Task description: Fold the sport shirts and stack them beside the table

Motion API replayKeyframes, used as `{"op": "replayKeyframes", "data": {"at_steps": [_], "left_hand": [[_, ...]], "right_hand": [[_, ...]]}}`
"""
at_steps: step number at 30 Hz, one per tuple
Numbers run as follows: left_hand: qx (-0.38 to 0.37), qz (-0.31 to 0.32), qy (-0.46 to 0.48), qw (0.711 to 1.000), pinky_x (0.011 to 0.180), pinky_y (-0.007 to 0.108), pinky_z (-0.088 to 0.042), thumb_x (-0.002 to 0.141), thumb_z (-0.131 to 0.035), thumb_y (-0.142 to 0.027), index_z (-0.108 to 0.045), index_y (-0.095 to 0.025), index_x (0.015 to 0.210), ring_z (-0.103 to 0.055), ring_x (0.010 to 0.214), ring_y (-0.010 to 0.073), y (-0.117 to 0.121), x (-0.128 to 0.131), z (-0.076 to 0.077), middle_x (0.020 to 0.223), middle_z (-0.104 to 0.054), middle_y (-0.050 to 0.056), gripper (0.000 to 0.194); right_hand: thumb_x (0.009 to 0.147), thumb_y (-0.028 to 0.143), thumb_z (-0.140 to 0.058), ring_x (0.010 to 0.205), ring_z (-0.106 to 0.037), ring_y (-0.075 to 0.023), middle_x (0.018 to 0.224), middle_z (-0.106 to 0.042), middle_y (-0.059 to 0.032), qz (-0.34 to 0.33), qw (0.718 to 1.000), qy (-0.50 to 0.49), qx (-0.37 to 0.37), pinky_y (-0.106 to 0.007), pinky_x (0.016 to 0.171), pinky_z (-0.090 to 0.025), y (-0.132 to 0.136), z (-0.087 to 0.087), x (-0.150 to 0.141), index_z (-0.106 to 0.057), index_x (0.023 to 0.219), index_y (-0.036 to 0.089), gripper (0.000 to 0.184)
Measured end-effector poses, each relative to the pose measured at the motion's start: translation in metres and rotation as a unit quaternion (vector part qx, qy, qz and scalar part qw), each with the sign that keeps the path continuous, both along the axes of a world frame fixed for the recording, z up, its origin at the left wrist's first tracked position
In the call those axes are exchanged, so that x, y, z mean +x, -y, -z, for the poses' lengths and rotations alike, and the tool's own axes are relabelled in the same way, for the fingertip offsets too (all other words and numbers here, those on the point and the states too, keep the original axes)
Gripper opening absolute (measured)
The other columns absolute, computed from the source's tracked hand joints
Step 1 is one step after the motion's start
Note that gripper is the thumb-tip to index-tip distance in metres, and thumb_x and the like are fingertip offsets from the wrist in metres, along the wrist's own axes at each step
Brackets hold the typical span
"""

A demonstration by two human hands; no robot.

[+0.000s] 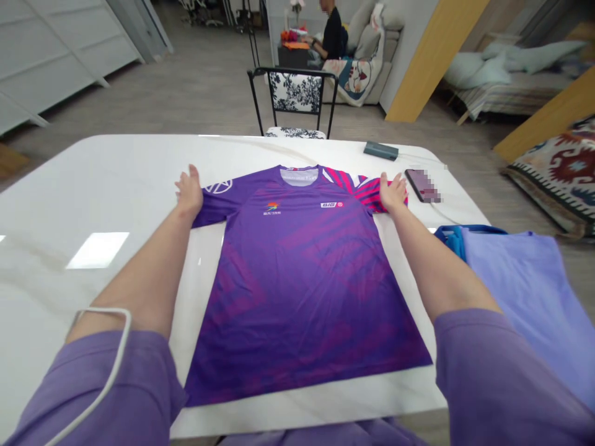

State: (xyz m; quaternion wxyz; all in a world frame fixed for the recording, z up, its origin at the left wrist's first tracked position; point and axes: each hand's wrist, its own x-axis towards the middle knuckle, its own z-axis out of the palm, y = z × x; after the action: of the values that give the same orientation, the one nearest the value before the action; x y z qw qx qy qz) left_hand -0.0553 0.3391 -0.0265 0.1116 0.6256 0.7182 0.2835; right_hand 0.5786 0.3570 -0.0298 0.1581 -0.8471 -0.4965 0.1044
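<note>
A purple T-shirt with pink streaks lies spread flat, front up, its collar toward the table's far side and its hem near me. My left hand rests at the end of the sleeve on the left, fingers apart and pointing away from me. On the opposite side, my right hand touches the pink-striped sleeve near its cuff, its fingers also spread. Neither hand has cloth gripped that I can see. Small creases run across the shirt's middle.
The shirt is on a white table. Right of it are a phone, a dark power bank with a cable, and folded lilac clothing. Beyond stand a patterned chair and a seated person. A white cable crosses my left arm.
</note>
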Motion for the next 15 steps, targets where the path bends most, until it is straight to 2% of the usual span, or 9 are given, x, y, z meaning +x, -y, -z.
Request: {"op": "replayKeyframes", "data": {"at_steps": [2, 4, 6, 9, 12, 15], "left_hand": [[-0.015, -0.03, 0.009, 0.999, 0.147, 0.068, -0.012, 0.121, -0.021, -0.071, -0.027, 0.003, 0.18, -0.011, 0.184, 0.0386, 0.022, 0.02, -0.011, 0.188, -0.032, 0.031, 0.094], [-0.03, -0.031, 0.011, 0.999, 0.149, 0.064, -0.014, 0.117, -0.03, -0.076, -0.027, -0.004, 0.183, -0.008, 0.184, 0.0384, 0.06, 0.05, -0.015, 0.193, -0.022, 0.027, 0.098], [-0.036, 0.02, -0.013, 0.999, 0.15, 0.06, -0.011, 0.116, -0.031, -0.077, -0.026, -0.009, 0.186, -0.005, 0.185, 0.0369, 0.112, 0.087, -0.012, 0.195, -0.019, 0.022, 0.098], [-0.043, 0.128, -0.085, 0.987, 0.151, 0.061, -0.007, 0.114, -0.032, -0.079, -0.026, -0.012, 0.187, -0.004, 0.185, 0.0376, 0.203, 0.139, -0.002, 0.196, -0.015, 0.017, 0.099], [-0.099, 0.135, -0.118, 0.979, 0.151, 0.062, -0.011, 0.115, -0.035, -0.074, -0.029, -0.012, 0.186, -0.011, 0.184, 0.0382, 0.287, 0.168, 0.006, 0.194, -0.022, 0.019, 0.094], [-0.097, 0.127, -0.122, 0.98, 0.149, 0.064, -0.015, 0.117, -0.039, -0.069, -0.033, -0.011, 0.184, -0.017, 0.183, 0.0396, 0.356, 0.171, 0.007, 0.192, -0.028, 0.022, 0.089]], "right_hand": [[0.118, 0.068, -0.016, 0.184, -0.01, -0.0348, 0.194, -0.011, -0.0268, -0.036, 0.998, 0.02, 0.047, -0.068, 0.146, -0.011, 0.015, -0.017, -0.011, -0.011, 0.189, 0.006, 0.095], [0.119, 0.066, -0.02, 0.184, -0.012, -0.0335, 0.194, -0.013, -0.0236, -0.136, 0.985, 0.057, 0.087, -0.069, 0.146, -0.005, 0.045, -0.027, -0.03, -0.014, 0.189, 0.008, 0.091], [0.118, 0.068, -0.023, 0.183, -0.014, -0.0323, 0.194, -0.016, -0.0203, -0.239, 0.964, 0.079, 0.088, -0.068, 0.147, -0.001, 0.09, -0.029, -0.055, -0.017, 0.189, 0.012, 0.091], [0.116, 0.071, -0.029, 0.183, -0.015, -0.0305, 0.195, -0.017, -0.0145, -0.335, 0.935, 0.108, 0.036, -0.064, 0.149, -0.001, 0.162, -0.02, -0.086, -0.023, 0.189, 0.018, 0.091], [0.115, 0.07, -0.031, 0.183, -0.019, -0.0313, 0.194, -0.021, -0.0113, -0.363, 0.923, 0.122, -0.026, -0.064, 0.15, -0.004, 0.211, -0.015, -0.099, -0.028, 0.189, 0.025, 0.087], [0.117, 0.067, -0.025, 0.182, -0.02, -0.0316, 0.194, -0.024, -0.0148, -0.347, 0.928, 0.13, -0.037, -0.064, 0.15, -0.004, 0.227, -0.022, -0.104, -0.028, 0.189, 0.019, 0.087]]}}
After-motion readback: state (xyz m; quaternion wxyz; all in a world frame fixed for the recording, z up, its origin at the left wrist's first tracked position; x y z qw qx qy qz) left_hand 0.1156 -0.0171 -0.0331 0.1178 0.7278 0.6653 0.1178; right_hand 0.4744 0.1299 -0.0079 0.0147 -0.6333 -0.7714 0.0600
